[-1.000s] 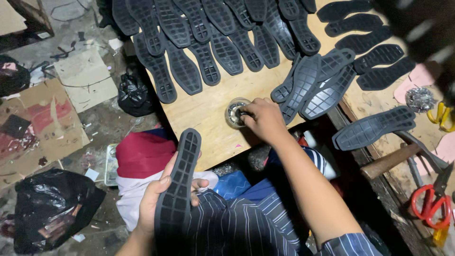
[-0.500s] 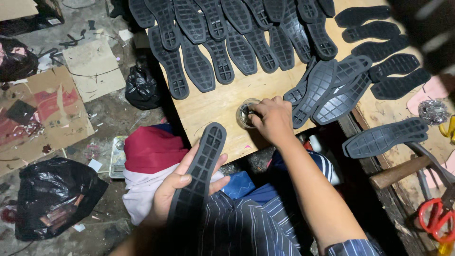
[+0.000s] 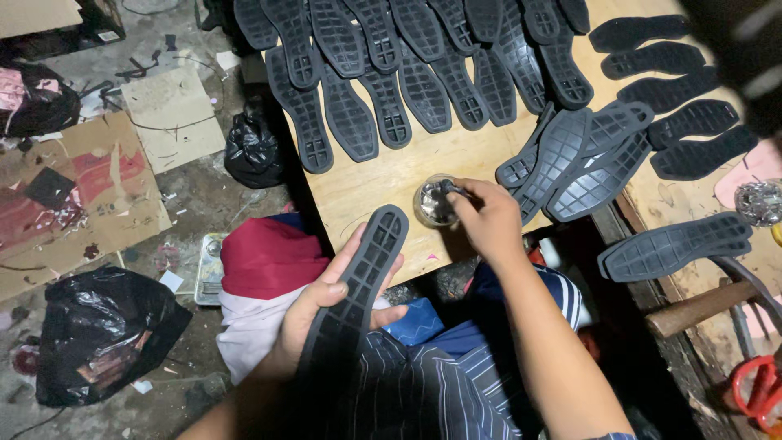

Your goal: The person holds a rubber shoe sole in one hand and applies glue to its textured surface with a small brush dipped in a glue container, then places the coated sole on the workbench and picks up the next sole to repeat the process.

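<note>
My left hand (image 3: 322, 314) holds a long black rubber shoe sole (image 3: 354, 305) tread side up over my lap, its tip near the edge of the wooden board (image 3: 383, 175). My right hand (image 3: 486, 218) is closed on a small dark tool, perhaps a brush, dipped in a small round glass jar (image 3: 432, 202) standing on the board. Several more black soles (image 3: 391, 77) lie in rows across the far part of the board, and a loose pile of soles (image 3: 574, 159) sits just right of my right hand.
A single sole (image 3: 674, 244) lies at the right, with a wooden-handled hammer (image 3: 707, 303) and red scissors (image 3: 762, 391) near it. On the dirty floor to the left are black plastic bags (image 3: 102, 330), flattened cardboard (image 3: 77, 191) and a red and white cloth (image 3: 265, 265).
The view has shifted slightly. My left hand has raised the sole toward the board's edge. My right hand stays at the jar.
</note>
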{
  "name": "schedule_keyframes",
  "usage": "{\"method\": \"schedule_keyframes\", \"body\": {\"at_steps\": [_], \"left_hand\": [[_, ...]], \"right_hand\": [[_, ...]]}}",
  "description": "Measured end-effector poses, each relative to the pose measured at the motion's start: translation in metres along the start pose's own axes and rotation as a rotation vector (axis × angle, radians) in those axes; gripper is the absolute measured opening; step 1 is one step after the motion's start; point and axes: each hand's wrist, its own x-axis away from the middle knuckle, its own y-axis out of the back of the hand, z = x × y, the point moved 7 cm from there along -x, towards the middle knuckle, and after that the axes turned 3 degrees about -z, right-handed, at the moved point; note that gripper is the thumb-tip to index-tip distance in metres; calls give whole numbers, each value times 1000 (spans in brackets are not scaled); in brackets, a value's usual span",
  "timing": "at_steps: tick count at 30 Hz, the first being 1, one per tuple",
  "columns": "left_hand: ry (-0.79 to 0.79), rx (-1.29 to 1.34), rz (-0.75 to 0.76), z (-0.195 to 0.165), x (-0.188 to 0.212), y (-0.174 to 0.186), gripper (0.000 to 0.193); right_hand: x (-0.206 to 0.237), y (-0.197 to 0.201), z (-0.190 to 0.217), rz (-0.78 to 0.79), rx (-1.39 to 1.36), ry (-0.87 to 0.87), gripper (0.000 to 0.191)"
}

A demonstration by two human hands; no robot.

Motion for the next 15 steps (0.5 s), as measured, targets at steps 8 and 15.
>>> {"method": "schedule_keyframes", "body": {"at_steps": [8, 15], "left_hand": [[48, -140, 9, 10, -12, -17, 96], [61, -332, -14, 6, -7, -36, 101]], "right_hand": [[58, 25, 54, -1, -692, -235, 27], [71, 35, 103, -15, -422, 111, 26]]}}
